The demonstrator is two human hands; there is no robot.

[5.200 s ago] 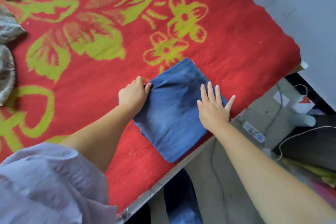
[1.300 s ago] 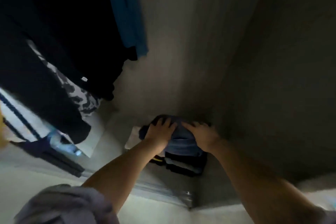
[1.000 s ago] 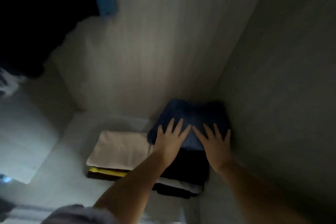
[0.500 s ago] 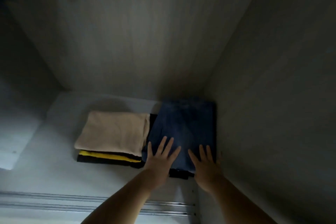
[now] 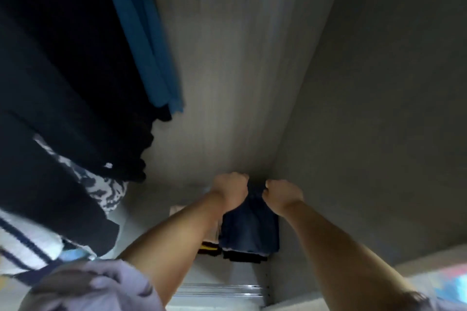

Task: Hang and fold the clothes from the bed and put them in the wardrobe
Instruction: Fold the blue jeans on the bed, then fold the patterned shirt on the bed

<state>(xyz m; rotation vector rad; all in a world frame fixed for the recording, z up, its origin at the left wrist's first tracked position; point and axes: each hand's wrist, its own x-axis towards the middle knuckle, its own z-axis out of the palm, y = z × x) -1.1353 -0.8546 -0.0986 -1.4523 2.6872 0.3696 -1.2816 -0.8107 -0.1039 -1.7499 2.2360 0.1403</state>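
Both hands, left and right, look curled onto the jeans' far edge, atop the corner stack. Hard to see, but tugging could topple it.

1. Folded jeans: blue denim cloth, matt, slightly faded weave.
2. Wardrobe back panel: pale laminate with fine vertical grain, matt (wood-look; real wood cannot be told).
3. Teal garment: hanging soft cloth, matt.
4. Door track: ribbed metal, faint sheen.
5. Sleeve: lilac cloth, crumpled, matt.
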